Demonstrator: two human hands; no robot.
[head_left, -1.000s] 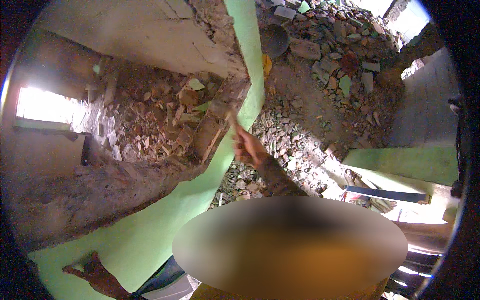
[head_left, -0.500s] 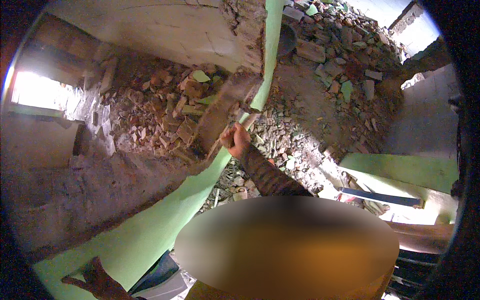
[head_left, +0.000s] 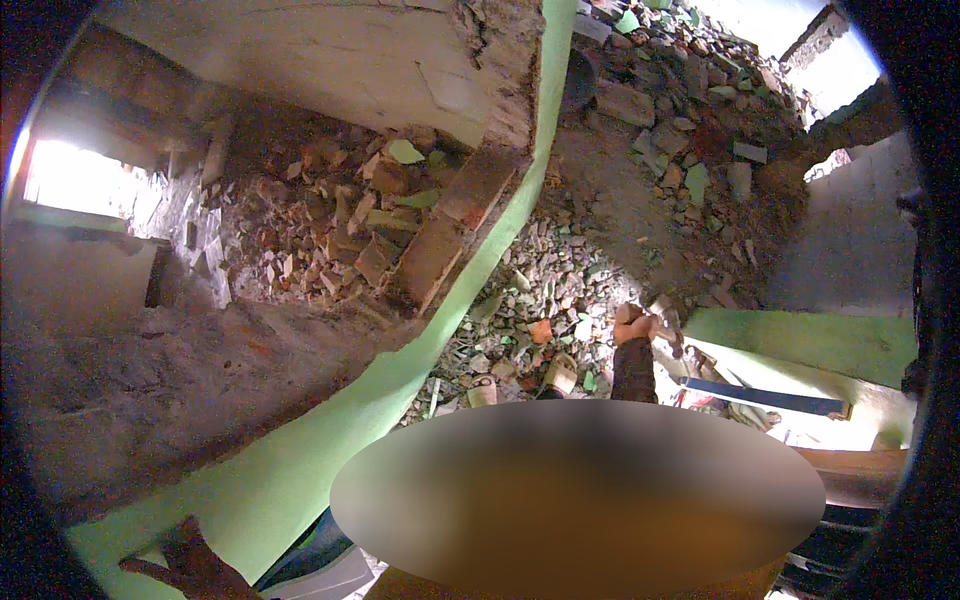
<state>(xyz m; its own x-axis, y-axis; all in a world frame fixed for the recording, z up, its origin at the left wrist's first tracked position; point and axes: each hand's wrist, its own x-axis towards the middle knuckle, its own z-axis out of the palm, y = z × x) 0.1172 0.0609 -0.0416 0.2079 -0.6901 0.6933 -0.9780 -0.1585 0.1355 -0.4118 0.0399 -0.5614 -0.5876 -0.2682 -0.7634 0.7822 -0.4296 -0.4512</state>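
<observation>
My right hand [head_left: 632,325] is closed around a hammer, held out over the rubble to the right of the wall. The dusty hammer head [head_left: 668,312] shows just beyond my fist; its handle is mostly hidden. At the lower left, my left hand [head_left: 190,565] has its fingers spread against the pale green face of the broken wall [head_left: 440,350]. Along that wall's broken top runs a ledge of exposed brick [head_left: 435,245], well away from both hands. A large blur covers the area in front of my body.
Broken brick and plaster lie in a heap [head_left: 340,220] behind the wall. More rubble [head_left: 545,290] covers the floor around my sandalled feet [head_left: 562,373]. On the right are a dark blue bar [head_left: 765,396] and a low green wall [head_left: 800,335]. Bright openings show on both sides.
My right hand has swung with the hammer from the wall's broken edge out to the right, baring the brick ledge to view. My left hand stays at the lower left.
</observation>
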